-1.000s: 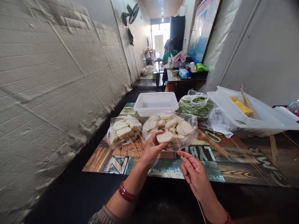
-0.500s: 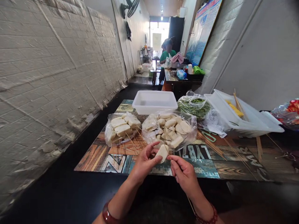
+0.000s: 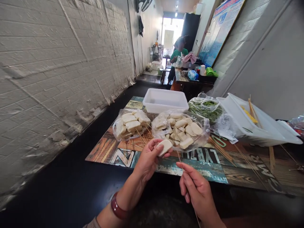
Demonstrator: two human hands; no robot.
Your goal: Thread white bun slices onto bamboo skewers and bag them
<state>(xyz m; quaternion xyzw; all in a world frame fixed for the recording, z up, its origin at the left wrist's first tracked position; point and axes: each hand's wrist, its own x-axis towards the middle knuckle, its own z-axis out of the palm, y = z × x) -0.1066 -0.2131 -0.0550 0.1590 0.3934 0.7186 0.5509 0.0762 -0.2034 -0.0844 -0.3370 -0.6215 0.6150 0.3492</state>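
My left hand (image 3: 149, 158) pinches a pale white slice (image 3: 164, 147) between thumb and fingers, just above the table's near edge. My right hand (image 3: 196, 187) holds a thin bamboo skewer (image 3: 180, 160) whose tip points up toward the slice, a short gap away. Right behind the hands lies an open clear bag of white slices (image 3: 180, 130). A second bag of slices (image 3: 131, 124), with skewers sticking out, sits to its left.
A white empty tub (image 3: 165, 100) stands behind the bags. Beside it are a bag of green vegetables (image 3: 206, 107) and a big white tray (image 3: 254, 126) with sticks. Loose skewers (image 3: 220, 149) lie on the patterned table (image 3: 213, 164). A person in green (image 3: 178, 53) sits far back.
The left hand lifted a slice out of the bag and brought it toward me. The skewer tip came close to the slice, then drew back and to the right; the view shifted.
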